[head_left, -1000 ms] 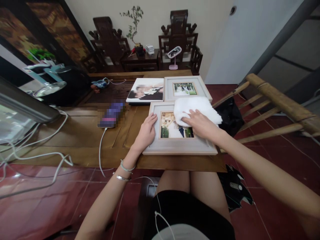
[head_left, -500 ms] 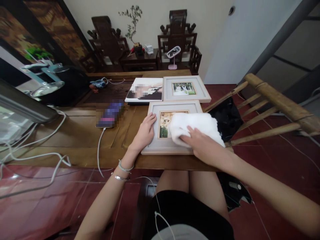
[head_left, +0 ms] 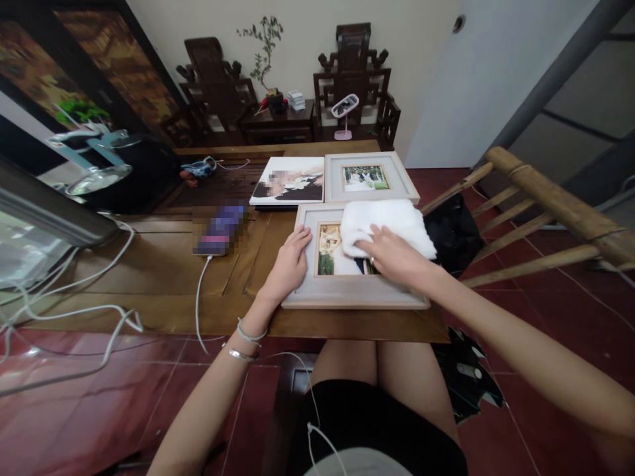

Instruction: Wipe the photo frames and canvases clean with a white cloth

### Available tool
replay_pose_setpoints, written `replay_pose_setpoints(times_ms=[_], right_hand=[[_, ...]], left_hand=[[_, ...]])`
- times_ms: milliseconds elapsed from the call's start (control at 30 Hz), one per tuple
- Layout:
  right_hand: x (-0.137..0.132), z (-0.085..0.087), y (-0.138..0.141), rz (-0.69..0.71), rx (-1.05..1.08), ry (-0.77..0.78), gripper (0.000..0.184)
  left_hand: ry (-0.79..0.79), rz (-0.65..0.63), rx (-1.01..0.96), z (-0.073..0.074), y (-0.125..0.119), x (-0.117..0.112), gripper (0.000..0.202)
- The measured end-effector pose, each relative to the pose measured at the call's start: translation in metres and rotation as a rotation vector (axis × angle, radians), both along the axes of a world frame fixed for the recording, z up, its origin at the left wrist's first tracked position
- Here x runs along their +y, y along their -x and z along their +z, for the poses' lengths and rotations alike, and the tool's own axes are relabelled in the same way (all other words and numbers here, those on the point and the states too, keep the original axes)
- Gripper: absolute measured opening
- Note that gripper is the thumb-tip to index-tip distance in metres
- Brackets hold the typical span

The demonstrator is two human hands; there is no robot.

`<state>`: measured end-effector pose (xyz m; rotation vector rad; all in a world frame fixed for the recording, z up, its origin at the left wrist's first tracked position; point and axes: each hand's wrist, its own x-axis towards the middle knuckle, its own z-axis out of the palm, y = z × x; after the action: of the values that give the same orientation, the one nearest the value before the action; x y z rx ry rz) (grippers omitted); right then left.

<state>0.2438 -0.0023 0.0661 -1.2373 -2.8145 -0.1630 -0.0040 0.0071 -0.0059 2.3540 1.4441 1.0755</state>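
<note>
A light wooden picture frame [head_left: 357, 294] with a small photo in its middle lies at the table's near edge. Across its upper right part spreads a white cloth [head_left: 391, 228], which hides much of the photo. My right hand [head_left: 391, 254] grips the cloth and presses it against the frame, fingertips partly sunk in the folds. On the frame's left side rests my left hand [head_left: 290, 261], fingers stretched out over the border. Just behind stand a second pale frame [head_left: 332, 178] and a white-edged photo album or panel [head_left: 297, 168], lying side by side.
A phone [head_left: 221, 228] with a white charging cable [head_left: 198, 297] lies left on the wooden table [head_left: 163, 271]. Loose white cables run at far left. A bamboo chair [head_left: 555, 192] with a black bag [head_left: 454, 231] stands right. A pink mirror [head_left: 343, 116] stands at the back.
My right hand has moved the white cloth up and slightly left over the frame, uncovering its lower right corner. My left hand stays on the frame's left side.
</note>
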Motion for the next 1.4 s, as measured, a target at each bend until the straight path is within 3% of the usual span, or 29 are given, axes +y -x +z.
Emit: replay_pose_setpoints(times_ms=[167,267,400,600,733,833,933,1067,1167,1267,1400], right_hand=[[-0.081,0.027,-0.012,0.107,0.003,0.216,0.045],[-0.101,0.032,-0.012,0.146,0.043,0.266,0.047],[-0.074,0.015,-0.006,0.063,0.050,0.245,0.054],[0.019,-0.003,-0.017,-0.145,0.108,0.039,0.053],[0.055,-0.005,-0.016,-0.035,0.048,-0.035,0.054],[0.044,-0.009,-0.010,0.051,-0.031,-0.030,0.054],[0.005,-0.008,-0.008,0.096,-0.056,0.045,0.055],[-0.058,0.010,-0.013,0.160,-0.022,0.213,0.064],[-0.087,0.023,-0.010,0.227,0.013,0.294,0.070],[-0.085,0.020,-0.003,0.271,0.064,0.284,0.072],[-0.044,-0.001,0.002,0.224,0.097,0.182,0.064]], left_hand=[[-0.002,0.012,-0.006,-0.001,-0.001,0.000,0.040],[0.012,0.009,0.000,-0.001,0.000,0.000,0.040],[0.043,-0.006,0.012,0.002,0.001,-0.001,0.041],[0.043,-0.032,0.010,0.003,0.003,0.000,0.039],[0.030,-0.029,-0.001,0.002,0.003,0.001,0.038],[0.024,-0.023,-0.013,0.001,0.003,0.001,0.038],[0.024,-0.016,-0.012,0.000,0.002,0.001,0.038],[0.034,-0.011,-0.013,0.000,0.001,0.001,0.039],[0.017,-0.006,-0.005,0.000,0.000,0.001,0.039],[0.014,-0.009,0.005,0.001,0.001,0.000,0.039],[0.035,-0.026,0.003,0.003,0.002,0.000,0.039]])
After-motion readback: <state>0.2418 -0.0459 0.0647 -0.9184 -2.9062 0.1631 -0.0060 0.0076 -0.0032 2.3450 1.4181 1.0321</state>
